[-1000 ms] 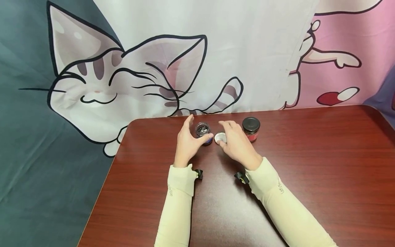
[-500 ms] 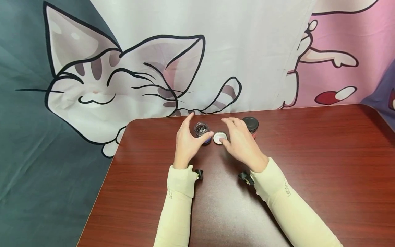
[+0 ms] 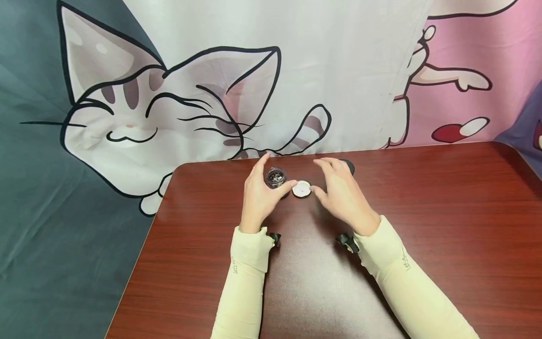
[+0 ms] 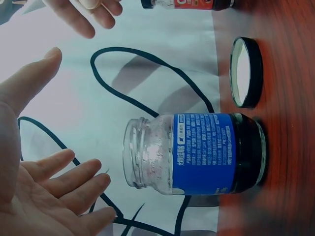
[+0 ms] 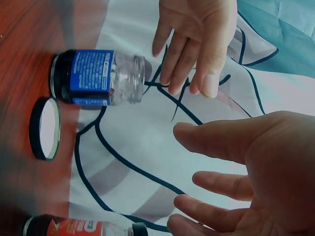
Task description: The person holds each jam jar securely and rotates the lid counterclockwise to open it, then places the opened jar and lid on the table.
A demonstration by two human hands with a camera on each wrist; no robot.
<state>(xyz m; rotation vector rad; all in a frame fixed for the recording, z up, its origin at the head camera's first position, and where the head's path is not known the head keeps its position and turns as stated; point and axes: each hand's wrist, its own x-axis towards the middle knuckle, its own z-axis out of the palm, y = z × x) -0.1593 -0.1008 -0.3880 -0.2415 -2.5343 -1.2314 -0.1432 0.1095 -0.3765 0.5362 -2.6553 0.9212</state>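
An uncapped glass jar with a blue label and dark contents at its bottom stands upright near the table's back edge. My left hand hovers around the jar's near left side, fingers spread, apart from the glass in the left wrist view. Beside the jar lies its likely lid, black-rimmed, white inside facing up. To the right of that lid is my right hand, fingers extended and holding nothing. A second jar, red-labelled with a black lid, stands behind the right hand and is mostly hidden in the head view.
The reddish-brown wooden table reaches forward to a curtain printed with cartoon cats, close behind the jars. A small black device sits at the right wrist, and another at the left.
My right hand has drawn back to the right, uncovering the lid and covering most of the red-labelled jar. The left hand has barely moved.
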